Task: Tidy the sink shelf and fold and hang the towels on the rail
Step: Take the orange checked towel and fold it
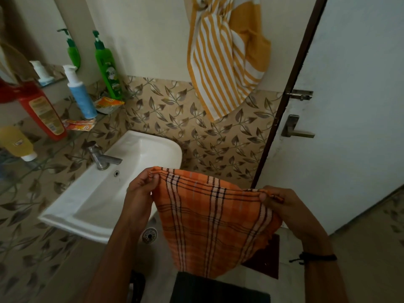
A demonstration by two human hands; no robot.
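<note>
Beside the sink (122,182), your left hand (140,189) and right hand (282,202) each pinch a top corner of the orange checked towel (214,219), spread between both grips and hanging down. Above it, the yellow striped towel (220,62) hangs on the wall, bunched.

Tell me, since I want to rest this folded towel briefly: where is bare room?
The sink basin and its flat rim right of the tap are bare. The glass shelf is crowded with bottles and sachets; only gaps between them.
</note>
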